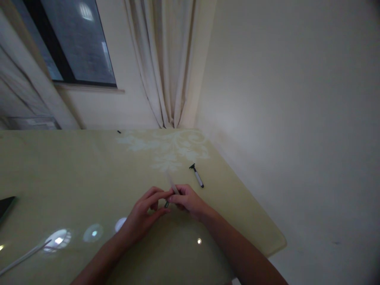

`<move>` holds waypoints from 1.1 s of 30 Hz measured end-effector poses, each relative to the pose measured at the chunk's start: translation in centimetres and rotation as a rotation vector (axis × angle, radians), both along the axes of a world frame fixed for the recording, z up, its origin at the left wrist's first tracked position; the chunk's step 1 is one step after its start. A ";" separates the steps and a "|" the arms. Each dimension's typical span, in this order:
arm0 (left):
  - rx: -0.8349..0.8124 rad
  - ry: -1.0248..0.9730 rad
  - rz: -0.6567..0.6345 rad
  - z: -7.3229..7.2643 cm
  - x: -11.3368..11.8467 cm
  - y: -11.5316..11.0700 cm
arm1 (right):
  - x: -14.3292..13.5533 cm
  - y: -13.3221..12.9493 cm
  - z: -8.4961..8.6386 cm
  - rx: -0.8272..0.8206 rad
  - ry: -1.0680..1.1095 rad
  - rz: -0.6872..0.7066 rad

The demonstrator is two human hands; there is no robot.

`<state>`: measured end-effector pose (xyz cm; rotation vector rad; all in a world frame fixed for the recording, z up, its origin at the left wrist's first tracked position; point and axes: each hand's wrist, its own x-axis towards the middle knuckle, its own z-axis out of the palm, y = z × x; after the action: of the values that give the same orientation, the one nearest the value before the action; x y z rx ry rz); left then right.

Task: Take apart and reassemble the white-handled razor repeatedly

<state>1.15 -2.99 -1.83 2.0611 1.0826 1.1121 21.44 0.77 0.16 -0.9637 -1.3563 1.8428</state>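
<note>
Both my hands meet above the glossy yellow-green table. My right hand (188,200) is closed, pinching a thin pale strip (173,185) whose far end points up and away and looks blurred. Close against it, my left hand (148,208) has its fingers curled around a small dark, shiny piece (166,204); most of that piece is hidden by the fingers. Whether the strip and the piece are joined I cannot tell. Just beyond my right hand lies a razor (197,177) with a black head and a grey and black handle.
The table (74,174) meets a wall (282,118) along its right side. A white cable (25,258) and a dark flat object (6,206) lie at the left. Near the back edge is a small black item (119,132). Curtains (166,59) hang behind.
</note>
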 end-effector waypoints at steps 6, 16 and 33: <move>-0.101 -0.001 -0.004 0.3 -0.2 0.1 | 0.4 0.1 -0.1 0.194 -0.134 0.075; -0.194 -0.272 0.440 0.7 -1.4 1.3 | 0.8 -0.3 0.7 0.629 -0.424 -0.039; -0.206 -0.271 0.341 0.2 -1.6 1.1 | 1.1 -0.1 0.9 0.628 -0.450 -0.003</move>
<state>-0.42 -1.92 -1.59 1.5512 1.3744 1.3356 22.57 0.68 1.06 -1.0518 -2.0291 1.0915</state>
